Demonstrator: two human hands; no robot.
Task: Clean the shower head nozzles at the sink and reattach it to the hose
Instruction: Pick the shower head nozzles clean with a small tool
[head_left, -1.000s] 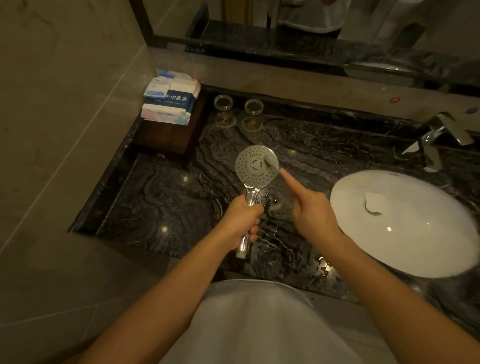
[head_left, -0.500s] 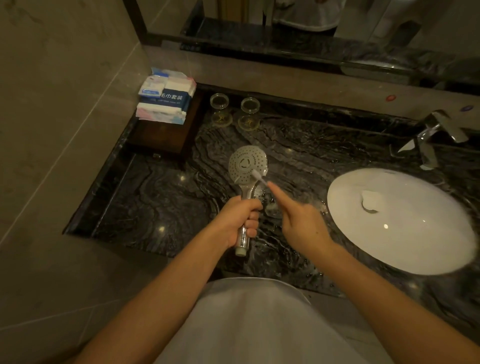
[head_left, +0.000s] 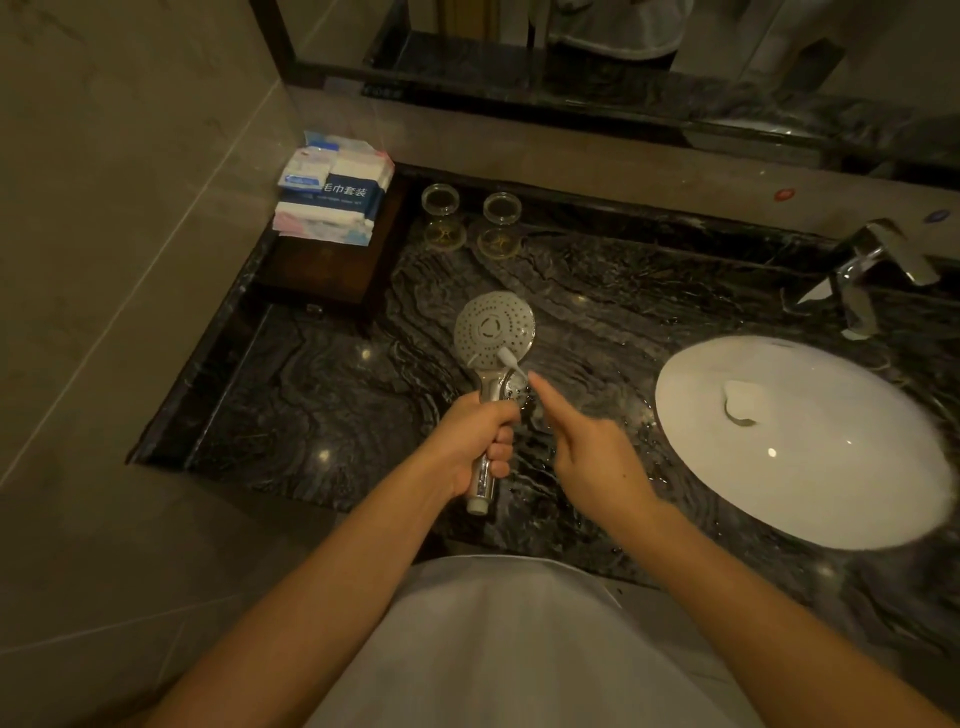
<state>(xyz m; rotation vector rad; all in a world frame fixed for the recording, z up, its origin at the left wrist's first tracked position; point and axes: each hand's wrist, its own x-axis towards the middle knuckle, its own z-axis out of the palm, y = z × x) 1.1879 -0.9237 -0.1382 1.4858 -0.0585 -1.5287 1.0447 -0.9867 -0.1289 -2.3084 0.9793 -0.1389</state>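
Two hands are over the dark marble bench (head_left: 291, 415). My left hand (head_left: 475, 441) has its grip closed round the chrome handle of the shower head (head_left: 493, 332), the nozzle face turned up to me. My right hand (head_left: 587, 457) holds a small white brush (head_left: 508, 359); its tip touches the face at about 5 o'clock. The white sink (head_left: 831, 493) is at 3 o'clock from the hands, with the tap (head_left: 872, 270) behind it. At 12 o'clock stand two glass cups (head_left: 470, 221), and at 10 o'clock a towel pack (head_left: 332, 192) lies on a wooden tray (head_left: 322, 270).
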